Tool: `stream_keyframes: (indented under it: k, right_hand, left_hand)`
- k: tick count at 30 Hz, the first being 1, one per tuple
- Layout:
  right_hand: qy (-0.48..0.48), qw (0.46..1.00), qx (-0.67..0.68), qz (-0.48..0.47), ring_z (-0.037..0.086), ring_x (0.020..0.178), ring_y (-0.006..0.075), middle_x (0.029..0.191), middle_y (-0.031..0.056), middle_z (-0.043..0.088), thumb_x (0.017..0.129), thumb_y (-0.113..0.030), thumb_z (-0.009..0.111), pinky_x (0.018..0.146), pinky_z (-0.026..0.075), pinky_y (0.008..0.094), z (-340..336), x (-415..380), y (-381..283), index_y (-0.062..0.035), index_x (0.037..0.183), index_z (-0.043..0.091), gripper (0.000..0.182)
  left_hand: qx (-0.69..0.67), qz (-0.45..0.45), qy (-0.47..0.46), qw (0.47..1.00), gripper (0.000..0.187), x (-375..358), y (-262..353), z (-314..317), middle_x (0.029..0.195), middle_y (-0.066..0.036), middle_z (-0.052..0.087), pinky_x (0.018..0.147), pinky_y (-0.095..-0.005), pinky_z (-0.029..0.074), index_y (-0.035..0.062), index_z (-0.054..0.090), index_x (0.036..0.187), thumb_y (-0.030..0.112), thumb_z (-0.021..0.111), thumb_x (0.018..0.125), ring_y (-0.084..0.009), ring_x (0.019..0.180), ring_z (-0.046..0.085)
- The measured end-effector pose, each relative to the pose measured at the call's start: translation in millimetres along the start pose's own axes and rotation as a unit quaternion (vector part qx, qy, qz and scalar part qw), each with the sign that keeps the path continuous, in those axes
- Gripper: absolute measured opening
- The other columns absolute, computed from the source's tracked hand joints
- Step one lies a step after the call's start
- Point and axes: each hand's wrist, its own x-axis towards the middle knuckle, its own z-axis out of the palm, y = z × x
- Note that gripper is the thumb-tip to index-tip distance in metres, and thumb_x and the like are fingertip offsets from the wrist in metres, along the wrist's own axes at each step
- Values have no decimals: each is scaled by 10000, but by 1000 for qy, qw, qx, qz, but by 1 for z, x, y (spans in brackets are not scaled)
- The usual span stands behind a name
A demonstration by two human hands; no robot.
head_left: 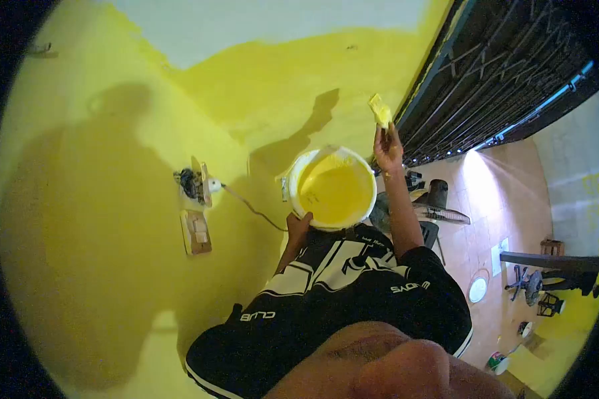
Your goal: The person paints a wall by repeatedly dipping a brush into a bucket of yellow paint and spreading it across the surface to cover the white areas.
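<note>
paint-coated brush (381, 110), pinched in the fingertips of the right hand (389, 154), lies beyond the bucket's (294, 181) far-right rim, its long axis leading from fingers to bristles toward the wall (279, 73), while the left hand (299, 226) clasps the near-left rim.

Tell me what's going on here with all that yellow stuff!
A person is holding up a brush coated in yellow paint in their right hand. Their left hand is on the rim of a white bucket with more yellow paint inside. Much of the wall is yellow, but a pale patch shows too.
</note>
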Motion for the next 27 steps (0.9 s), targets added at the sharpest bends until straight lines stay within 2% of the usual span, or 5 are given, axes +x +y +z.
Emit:
stream_keyframes:
  k: [12, 17, 19, 21, 27]
  right_hand:
    - [-284, 903, -265, -187, 553, 996, 169, 1053, 97, 588, 838, -70, 554, 914, 439, 297, 216, -5, 67, 50, 1079, 515, 272]
    - [-240, 820, -457, -246, 575, 962, 202, 1009, 109, 604, 779, -102, 652, 869, 450, 311, 210, -17, 150, 53, 1055, 556, 331]
    - [-289, 716, -533, -346, 586, 942, 208, 928, 111, 633, 750, -41, 664, 854, 451, 301, 213, -26, 167, 27, 932, 629, 197]
    - [-333, 740, -473, -342, 586, 963, 194, 892, 122, 650, 736, 34, 641, 829, 457, 284, 211, -20, 177, 4, 845, 659, 114]
    - [-382, 626, -494, -468, 566, 1003, 285, 905, 124, 642, 742, 87, 609, 834, 468, 355, 185, 27, 126, 1, 847, 621, 136]
  left_hand:
    - [47, 1, -15, 999, 344, -2, 2, -4, 934, -143, 609, 712, -328, 464, -49, 542, 1002, 102, 619, 702, -208, 831, 591]
    - [-1, 43, -15, 999, 320, -23, 28, 5, 920, -136, 614, 740, -328, 461, -44, 555, 986, 82, 591, 694, -219, 828, 594]
    - [37, 29, -6, 999, 314, -27, 38, 5, 912, -135, 616, 744, -326, 462, -45, 555, 981, 74, 590, 692, -221, 825, 597]
    - [75, 13, 4, 997, 308, -27, 37, 3, 905, -134, 618, 747, -324, 463, -45, 556, 976, 66, 588, 691, -224, 821, 599]
    - [21, 66, 8, 998, 297, -25, 24, 2, 879, -119, 622, 672, -349, 463, -22, 572, 963, 148, 620, 725, -226, 751, 595]
